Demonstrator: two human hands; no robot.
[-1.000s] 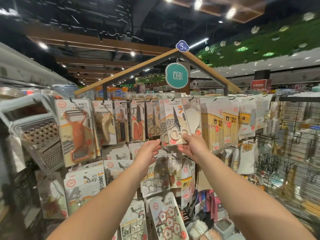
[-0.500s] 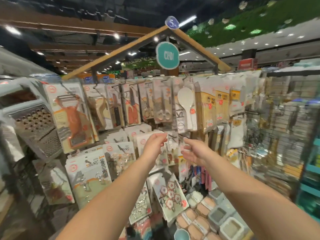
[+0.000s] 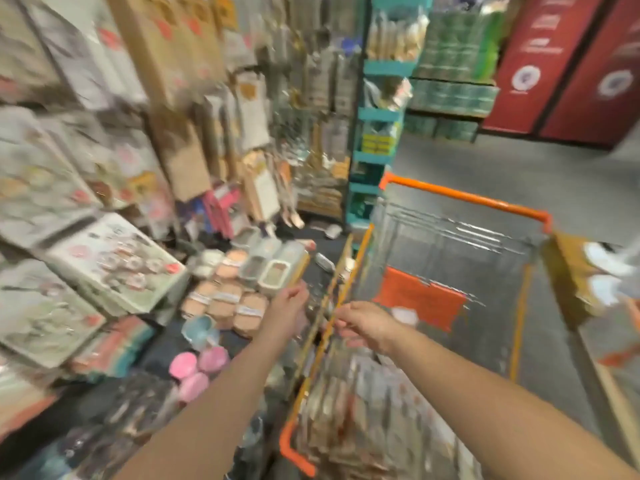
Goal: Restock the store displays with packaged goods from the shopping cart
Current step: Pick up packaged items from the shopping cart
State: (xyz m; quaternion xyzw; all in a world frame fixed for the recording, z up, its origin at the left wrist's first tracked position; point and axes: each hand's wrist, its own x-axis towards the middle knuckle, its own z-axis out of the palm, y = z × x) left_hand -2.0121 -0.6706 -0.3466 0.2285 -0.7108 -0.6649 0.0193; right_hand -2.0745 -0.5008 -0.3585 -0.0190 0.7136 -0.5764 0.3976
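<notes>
Both hands reach empty toward the cart (image 3: 460, 199), left hand (image 3: 289, 311) loosely open beside its rim, right hand (image 3: 363, 323) half-curled over it above the packets (image 3: 360, 410), so a hasty grab could spill them.

— How's my feed looking?

— Heavy motion blur across the whole frame. The hanging packs (image 3: 114, 140) on the left are smeared into streaks, no print readable.

— And the cart?

— The shopping cart (image 3: 464, 202) wires ghost into doubled lines; its orange rim is soft. The hands, left (image 3: 289, 306) and right (image 3: 363, 323), are the steadiest part, yet I still can't make out their edges cleanly.

— Light?

— Even, fairly bright indoor light, no hard shadows. The floor (image 3: 519, 168) reads flat grey. I see wide-angle bending at the borders; the red panels (image 3: 571, 64) lean outward.
</notes>
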